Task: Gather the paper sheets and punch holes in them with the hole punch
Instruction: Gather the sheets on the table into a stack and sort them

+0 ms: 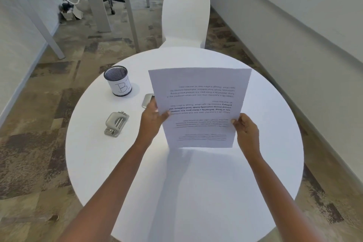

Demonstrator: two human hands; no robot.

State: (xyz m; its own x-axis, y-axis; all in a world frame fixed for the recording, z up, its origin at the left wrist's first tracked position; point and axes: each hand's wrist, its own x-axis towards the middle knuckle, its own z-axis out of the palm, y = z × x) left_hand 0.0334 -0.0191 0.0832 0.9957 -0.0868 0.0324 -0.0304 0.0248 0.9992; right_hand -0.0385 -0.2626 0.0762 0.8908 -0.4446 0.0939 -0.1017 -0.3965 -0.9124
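Both forearms reach out over the round white table (pixel 196 192). The left hand (pixel 152 119) and right hand (pixel 246 129) each grip a side edge of the sheets (pixel 200 92), thumbs on the near face and fingers curled behind. The sheets stand upright with their bottom edge at the tabletop and the print upside down. To the left, apart from them, the punch (pixel 115 124) lies on the table. A grey object (pixel 147 99) shows partly behind the left hand. Farther left stands a mesh cup (pixel 118 81) with a handwritten label; its contents cannot be made out. Beyond the table is a white chair (pixel 185 17).
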